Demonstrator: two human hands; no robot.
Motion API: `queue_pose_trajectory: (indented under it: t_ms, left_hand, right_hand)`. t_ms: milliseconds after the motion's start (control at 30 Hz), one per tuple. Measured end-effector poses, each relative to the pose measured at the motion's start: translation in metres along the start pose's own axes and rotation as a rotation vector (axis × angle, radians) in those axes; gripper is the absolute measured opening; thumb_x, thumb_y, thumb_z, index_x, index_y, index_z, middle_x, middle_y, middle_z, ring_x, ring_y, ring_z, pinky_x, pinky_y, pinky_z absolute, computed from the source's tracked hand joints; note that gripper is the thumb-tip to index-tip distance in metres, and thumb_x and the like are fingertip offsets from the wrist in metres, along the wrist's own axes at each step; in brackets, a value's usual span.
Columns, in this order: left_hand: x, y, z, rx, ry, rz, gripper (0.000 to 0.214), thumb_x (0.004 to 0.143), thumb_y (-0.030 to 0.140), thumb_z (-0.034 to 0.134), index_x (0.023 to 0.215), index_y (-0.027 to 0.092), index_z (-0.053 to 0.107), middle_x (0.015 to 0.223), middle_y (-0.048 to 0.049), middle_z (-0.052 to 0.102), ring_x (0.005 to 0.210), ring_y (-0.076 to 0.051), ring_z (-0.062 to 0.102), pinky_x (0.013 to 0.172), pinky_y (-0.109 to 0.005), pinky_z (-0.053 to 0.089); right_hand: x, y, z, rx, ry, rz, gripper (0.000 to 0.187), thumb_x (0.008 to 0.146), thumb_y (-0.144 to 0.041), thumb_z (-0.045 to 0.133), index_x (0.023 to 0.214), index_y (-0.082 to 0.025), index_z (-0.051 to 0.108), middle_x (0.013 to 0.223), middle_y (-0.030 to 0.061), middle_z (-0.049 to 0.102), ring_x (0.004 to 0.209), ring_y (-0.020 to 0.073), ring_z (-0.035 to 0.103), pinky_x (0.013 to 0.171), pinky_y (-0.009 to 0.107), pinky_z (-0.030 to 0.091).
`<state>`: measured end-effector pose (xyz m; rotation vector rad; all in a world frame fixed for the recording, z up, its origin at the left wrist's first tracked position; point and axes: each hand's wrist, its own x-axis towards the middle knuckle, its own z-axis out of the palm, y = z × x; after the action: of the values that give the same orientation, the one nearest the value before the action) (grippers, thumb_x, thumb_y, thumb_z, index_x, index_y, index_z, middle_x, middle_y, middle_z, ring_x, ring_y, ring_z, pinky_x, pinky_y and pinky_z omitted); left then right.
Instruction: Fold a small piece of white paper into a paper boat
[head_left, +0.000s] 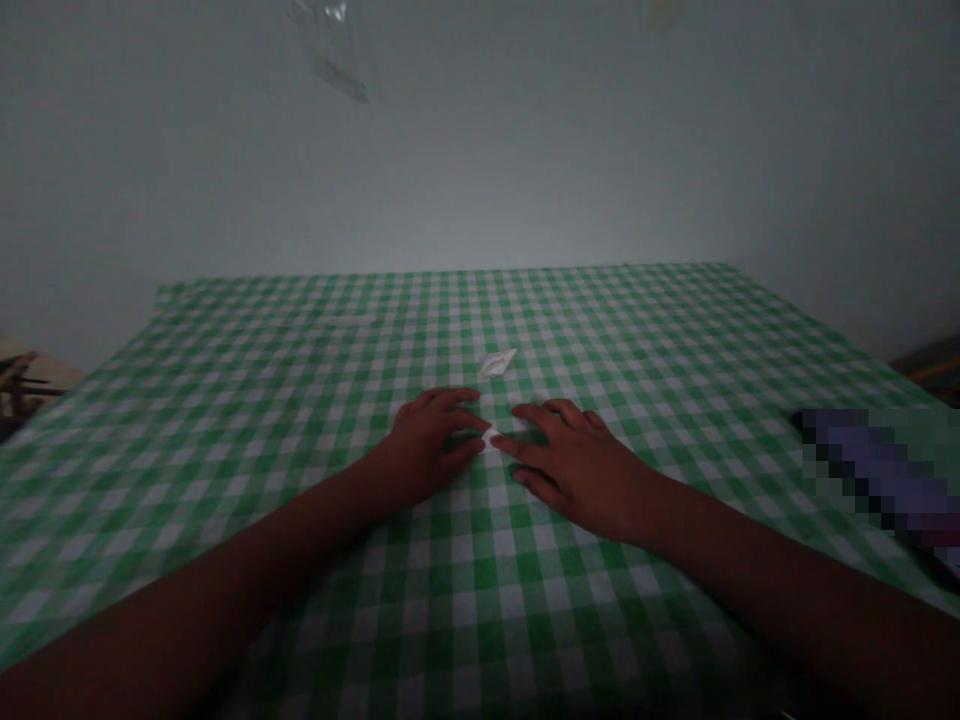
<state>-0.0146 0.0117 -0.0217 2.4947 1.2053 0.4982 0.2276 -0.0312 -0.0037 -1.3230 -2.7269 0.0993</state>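
My left hand (429, 438) and my right hand (574, 462) lie side by side on a green-and-white checked tablecloth (300, 400), fingertips meeting in the middle. Between the fingertips shows a small white piece of paper (491, 438), mostly covered by the fingers. Both hands press down on it with fingers stretched fairly flat. A second small white folded paper (498, 362) lies on the cloth a little beyond the hands, untouched.
A plain pale wall (480, 160) stands behind the table's far edge. A dark blurred-out object (877, 470) lies on the cloth at the right. Something clear hangs on the wall at the top (334, 45). Dim furniture shows at the far left (19, 385).
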Motion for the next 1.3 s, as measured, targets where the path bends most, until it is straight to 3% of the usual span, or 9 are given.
queue_pose_trajectory:
  t_ms: [333, 833, 1300]
  left_hand:
    - [-0.001, 0.012, 0.002, 0.113, 0.037, -0.019, 0.023, 0.089, 0.030, 0.059, 0.109, 0.028, 0.069, 0.139, -0.0033, 0.055, 0.130, -0.029, 0.045, 0.106, -0.054, 0.038]
    - [-0.003, 0.015, -0.001, 0.141, 0.010, -0.007, 0.026, 0.091, 0.030, 0.056, 0.114, 0.028, 0.067, 0.142, -0.0042, 0.052, 0.131, -0.031, 0.043, 0.106, -0.055, 0.037]
    - [-0.003, 0.015, -0.004, 0.158, -0.016, -0.009, 0.028, 0.093, 0.032, 0.052, 0.117, 0.028, 0.067, 0.143, -0.0033, 0.052, 0.131, -0.030, 0.043, 0.107, -0.054, 0.038]
  right_hand:
    - [-0.005, -0.011, 0.001, -0.008, 0.011, -0.056, 0.042, 0.098, -0.034, 0.045, 0.139, -0.034, 0.050, 0.152, 0.0077, 0.040, 0.129, 0.0361, 0.040, 0.097, 0.058, 0.041]
    - [-0.004, -0.021, 0.001, -0.030, 0.047, 0.065, 0.040, 0.096, -0.041, 0.047, 0.136, -0.034, 0.055, 0.144, 0.0126, 0.048, 0.127, 0.0386, 0.041, 0.093, 0.058, 0.040]
    - [-0.009, -0.005, -0.009, -0.137, 0.048, 0.142, 0.029, 0.095, -0.039, 0.051, 0.119, -0.037, 0.067, 0.132, 0.0131, 0.057, 0.125, 0.0423, 0.042, 0.083, 0.060, 0.041]
